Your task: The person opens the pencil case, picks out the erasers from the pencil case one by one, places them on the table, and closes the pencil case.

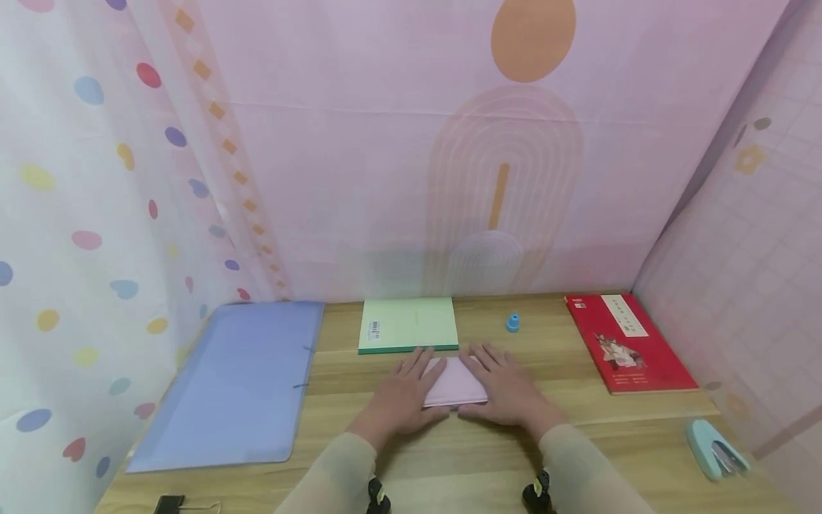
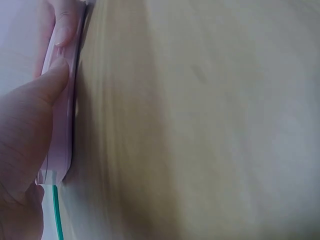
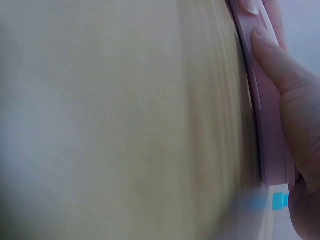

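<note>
A flat pink case [image 1: 456, 382] lies on the wooden table between the two hands. My left hand [image 1: 406, 392] holds its left end, and my right hand [image 1: 507, 389] holds its right end. In the left wrist view, the left thumb [image 2: 50, 82] presses on the case's narrow near side [image 2: 61, 125]. From the other side, the right wrist view shows the right thumb [image 3: 277, 57] on that same side of the case [image 3: 270, 125]. Both thumb tips are close together at its middle. The other fingers reach forward along the ends, partly hidden.
Behind the case lies a pale green book [image 1: 411, 325], with a small blue cone-shaped item [image 1: 512, 323] to its right. A blue folder [image 1: 237, 385] covers the left side. At right are a red book [image 1: 626, 350] and a mint stapler [image 1: 714, 450]. A black binder clip [image 1: 170, 504] sits front left.
</note>
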The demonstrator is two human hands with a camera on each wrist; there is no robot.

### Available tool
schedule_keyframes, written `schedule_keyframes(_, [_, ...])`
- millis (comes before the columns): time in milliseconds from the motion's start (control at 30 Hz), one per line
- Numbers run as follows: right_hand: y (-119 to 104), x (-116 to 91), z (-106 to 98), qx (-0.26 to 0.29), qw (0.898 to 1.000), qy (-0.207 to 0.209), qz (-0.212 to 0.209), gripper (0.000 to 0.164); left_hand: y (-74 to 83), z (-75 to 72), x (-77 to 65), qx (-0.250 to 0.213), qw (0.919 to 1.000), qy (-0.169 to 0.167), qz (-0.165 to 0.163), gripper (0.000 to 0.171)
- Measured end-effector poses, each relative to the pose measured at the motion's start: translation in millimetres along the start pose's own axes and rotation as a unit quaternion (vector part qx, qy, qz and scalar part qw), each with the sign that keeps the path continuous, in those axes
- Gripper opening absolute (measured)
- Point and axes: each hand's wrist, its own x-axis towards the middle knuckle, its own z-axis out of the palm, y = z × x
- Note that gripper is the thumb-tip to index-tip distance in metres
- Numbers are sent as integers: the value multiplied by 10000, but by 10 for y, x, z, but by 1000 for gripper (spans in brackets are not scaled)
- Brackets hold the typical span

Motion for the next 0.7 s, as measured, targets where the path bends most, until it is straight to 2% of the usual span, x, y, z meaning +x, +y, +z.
schedule_keyframes(233, [-182,-88,60,77,9999,66,-32,99,-14,86,-217,-11,9995,299,96,85])
schedule_keyframes(467, [-364,-148,61,315,9995,-64,-74,100,26,117,-463,-269,9984,471,-141,85])
schedule_keyframes(700, [-456,-192,50,581,9980,-110,-236,98,37,111,-607,-437,9968,651,-165,85])
